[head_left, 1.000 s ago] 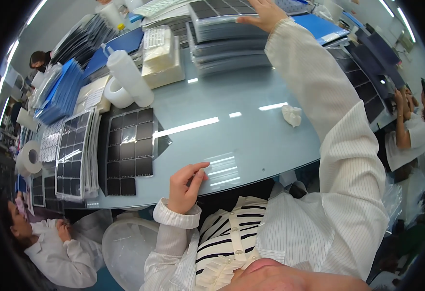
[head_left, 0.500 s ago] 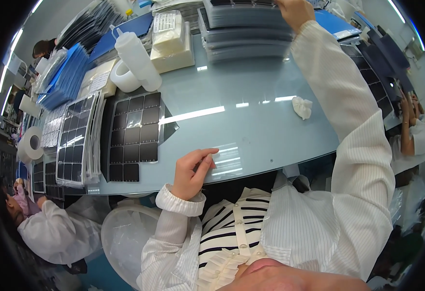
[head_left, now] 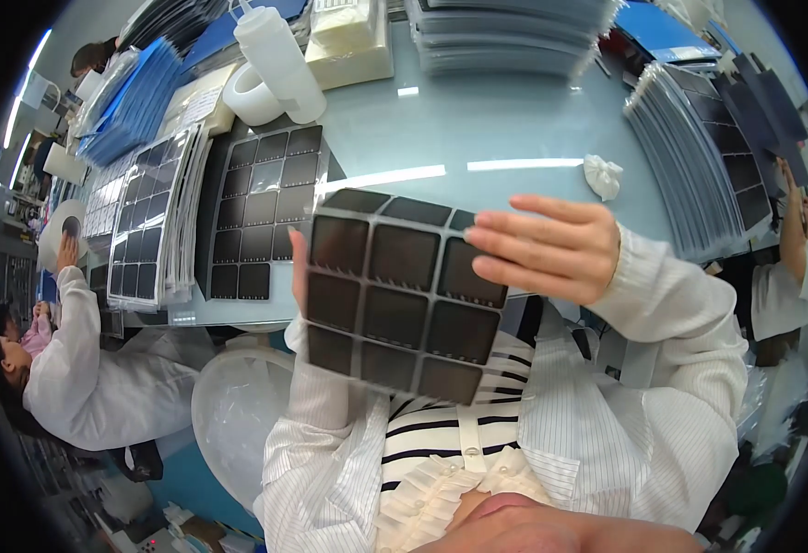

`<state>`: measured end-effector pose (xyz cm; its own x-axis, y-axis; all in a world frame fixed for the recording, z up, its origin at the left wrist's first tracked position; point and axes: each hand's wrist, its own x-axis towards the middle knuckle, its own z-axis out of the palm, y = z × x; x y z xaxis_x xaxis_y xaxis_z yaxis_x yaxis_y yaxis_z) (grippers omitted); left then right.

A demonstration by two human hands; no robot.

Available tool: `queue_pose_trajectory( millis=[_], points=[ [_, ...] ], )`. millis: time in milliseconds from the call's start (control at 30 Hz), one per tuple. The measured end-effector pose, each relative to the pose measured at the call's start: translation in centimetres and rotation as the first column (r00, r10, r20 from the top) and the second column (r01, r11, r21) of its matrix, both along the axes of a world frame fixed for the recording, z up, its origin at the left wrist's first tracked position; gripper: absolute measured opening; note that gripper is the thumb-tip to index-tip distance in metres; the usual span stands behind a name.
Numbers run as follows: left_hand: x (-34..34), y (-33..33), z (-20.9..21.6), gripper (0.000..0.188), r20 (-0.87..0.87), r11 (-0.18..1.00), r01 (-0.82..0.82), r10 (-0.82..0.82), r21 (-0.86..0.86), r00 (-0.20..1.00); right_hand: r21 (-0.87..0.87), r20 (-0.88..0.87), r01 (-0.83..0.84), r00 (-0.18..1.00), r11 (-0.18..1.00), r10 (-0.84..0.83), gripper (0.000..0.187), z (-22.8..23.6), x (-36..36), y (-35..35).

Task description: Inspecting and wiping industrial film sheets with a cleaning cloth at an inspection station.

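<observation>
Up in front of me I hold a bent sheet of dark square panels (head_left: 402,263) with pale gaps between them. My left hand (head_left: 299,267) grips its left edge; only part of it shows and the rest is behind the sheet. My right hand (head_left: 551,247) clasps the right edge, its fingers laid over the front and its thumb hidden. Another sheet of dark squares (head_left: 261,206) lies on the glass-topped table (head_left: 376,129) to the left. At the far side stands a tall stack of similar sheets (head_left: 510,41).
A squeeze bottle (head_left: 279,64) and a tape roll (head_left: 253,96) stand at the back left, near stacked sheets (head_left: 152,217). Crumpled white tissue (head_left: 602,177) lies right of centre. More stacked sheets (head_left: 690,157) line the right side. A co-worker (head_left: 90,369) sits at left.
My right hand has come back from the far stack with a sheet of dark squares. My left hand has risen from the table edge and now holds its left side.
</observation>
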<state>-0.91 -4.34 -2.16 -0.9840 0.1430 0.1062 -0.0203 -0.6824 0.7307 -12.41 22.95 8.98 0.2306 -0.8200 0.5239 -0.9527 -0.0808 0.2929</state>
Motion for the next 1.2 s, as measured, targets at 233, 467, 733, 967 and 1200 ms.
queue_pose_trajectory(
  millis=[233, 467, 733, 967, 1200],
  points=[
    [-0.6, 1.5, -0.4, 0.063, 0.056, 0.974, -0.209, 0.205, 0.087, 0.977, -0.039, 0.319, 0.287, 0.911, 0.957, -0.26, 0.027, -4.1, 2.0, 3.9],
    [0.4, 3.7, 1.3, 0.049, -0.04, 0.918, -0.305, 0.305, -0.252, 0.952, -0.071, 0.983, 0.731, 0.165, 0.679, -0.075, 0.034, -6.9, 4.3, 3.3],
    [3.3, 6.2, 1.4, 0.063, -0.273, 0.777, -0.418, 0.322, -0.47, 0.906, 0.056, 0.984, 0.593, -0.167, 0.803, 0.055, 0.021, -7.1, 5.1, 5.7],
    [5.0, 5.8, 2.8, 0.08, -0.301, 0.672, -0.455, 0.341, -0.584, 0.891, 0.058, 0.979, 0.549, -0.197, 0.833, 0.061, 0.013, -4.4, 6.1, 6.5],
    [5.1, 6.7, 5.1, 0.085, -0.338, 0.652, -0.455, 0.306, -0.606, 0.89, 0.097, 0.977, 0.513, -0.211, 0.853, 0.016, 0.013, -3.8, 6.1, 7.9]
  ],
)
